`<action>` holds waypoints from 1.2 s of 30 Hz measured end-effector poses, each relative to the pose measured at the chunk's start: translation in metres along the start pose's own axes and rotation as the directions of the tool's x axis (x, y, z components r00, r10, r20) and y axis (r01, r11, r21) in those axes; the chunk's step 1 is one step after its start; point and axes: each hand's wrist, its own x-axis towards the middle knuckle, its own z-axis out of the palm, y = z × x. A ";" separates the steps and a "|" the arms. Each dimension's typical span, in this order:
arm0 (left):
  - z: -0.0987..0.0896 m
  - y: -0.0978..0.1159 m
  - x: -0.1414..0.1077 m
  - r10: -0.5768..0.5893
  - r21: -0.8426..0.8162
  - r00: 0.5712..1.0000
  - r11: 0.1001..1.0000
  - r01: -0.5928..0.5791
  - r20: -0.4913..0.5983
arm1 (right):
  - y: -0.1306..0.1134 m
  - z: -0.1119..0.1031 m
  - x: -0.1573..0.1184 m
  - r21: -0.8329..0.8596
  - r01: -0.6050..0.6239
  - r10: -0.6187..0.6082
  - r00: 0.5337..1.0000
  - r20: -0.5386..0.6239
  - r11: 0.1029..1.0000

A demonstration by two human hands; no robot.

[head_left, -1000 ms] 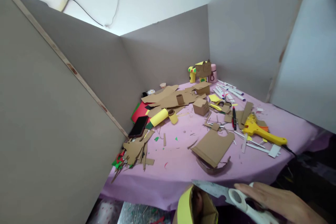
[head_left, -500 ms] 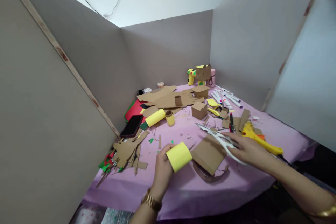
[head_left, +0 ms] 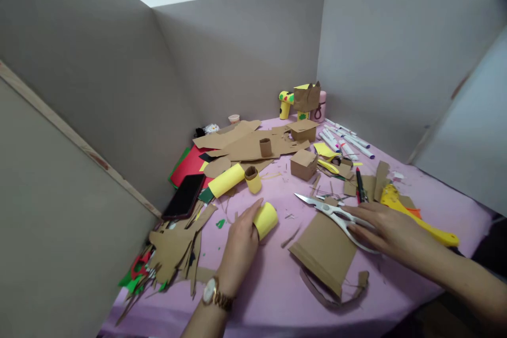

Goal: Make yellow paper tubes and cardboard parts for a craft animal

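My left hand (head_left: 241, 236) is closed around a short yellow paper tube (head_left: 266, 219), low over the middle of the table. Fingers of my right hand (head_left: 392, 228) grip the white handles of a pair of scissors (head_left: 331, 210). The blades lie nearly together and point to the left. Just below them rests a flat cardboard piece (head_left: 325, 253), with a curved cardboard strip (head_left: 322, 296) along its near edge. Beyond my left hand are a longer yellow tube (head_left: 227, 180) and a small open yellow-wrapped tube (head_left: 253, 180).
Cardboard scraps (head_left: 174, 251) pile up at the left by a phone (head_left: 184, 196). Cardboard sheets (head_left: 245, 145) and small boxes (head_left: 304, 165) stand farther back. Markers (head_left: 354, 140) and a yellow glue gun (head_left: 420, 219) lie at the right. Grey panels (head_left: 245, 53) enclose the table.
My left hand has lowered the yellow tube toward the tabletop and turned it. My right hand keeps hold of the scissors near the cardboard piece. The camera view has tilted down.
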 end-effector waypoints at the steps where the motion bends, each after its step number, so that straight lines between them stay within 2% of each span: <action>1: 0.000 -0.001 -0.003 0.021 0.007 1.000 1.000 -0.021 0.009 | -0.002 -0.003 0.001 0.021 0.000 0.000 1.000 0.001 1.000; 6: -0.003 0.003 -0.010 0.157 0.096 0.986 0.982 -0.163 0.061 | -0.017 -0.009 0.007 0.125 -0.023 0.022 1.000 0.010 0.992; 9: -0.016 0.014 0.001 0.126 0.152 0.988 0.979 -0.139 0.092 | -0.031 -0.008 0.011 0.239 -0.045 0.032 0.998 0.057 0.970; 12: -0.026 0.025 0.021 0.105 0.150 0.980 0.980 -0.130 0.169 | -0.050 -0.003 0.018 0.310 -0.075 0.034 0.990 0.135 0.948; 15: -0.025 0.030 0.039 0.097 0.100 0.962 0.987 -0.126 0.255 | -0.069 0.005 0.026 0.359 -0.081 0.010 0.980 0.197 0.930; 18: -0.025 0.023 0.046 0.086 0.027 0.948 0.995 -0.099 0.306 | -0.081 0.012 0.034 0.380 -0.096 0.007 0.973 0.230 0.920; 20: -0.031 0.015 0.043 0.062 -0.017 0.951 0.998 -0.059 0.304 | -0.085 0.015 0.039 0.396 -0.102 0.005 0.971 0.238 0.913; 24: -0.040 0.007 0.023 -0.039 -0.148 0.972 0.986 0.074 0.232 | -0.087 0.018 0.047 0.421 -0.108 -0.006 0.966 0.259 0.901; 28: -0.025 0.016 0.010 0.016 -0.169 0.964 0.985 0.030 0.265 | -0.089 0.022 0.052 0.481 -0.079 -0.052 0.966 0.254 0.873; 30: -0.016 0.021 0.012 -0.013 -0.217 0.973 0.974 0.064 0.230 | -0.088 0.025 0.052 0.538 -0.103 -0.029 0.973 0.230 0.837; 31: -0.012 0.022 0.014 -0.069 -0.299 0.982 0.947 0.121 0.178 | -0.086 0.027 0.052 0.578 -0.136 0.008 0.976 0.218 0.804; 32: -0.009 0.024 0.017 -0.161 -0.441 0.977 0.873 0.206 0.137 | -0.084 0.029 0.052 0.622 -0.173 0.056 0.977 0.204 0.764; 33: -0.006 0.025 0.020 -0.269 -0.605 0.954 0.742 0.291 0.128 | -0.082 0.031 0.053 0.662 -0.196 0.096 0.978 0.186 0.724; 34: -0.003 0.026 0.024 -0.362 -0.744 0.918 0.567 0.353 0.159 | -0.080 0.033 0.053 0.691 -0.199 0.116 0.979 0.166 0.694; 36: 0.004 0.028 0.029 -0.437 -0.861 0.863 0.304 0.408 0.255 | -0.079 0.037 0.056 0.711 -0.171 0.109 0.985 0.132 0.682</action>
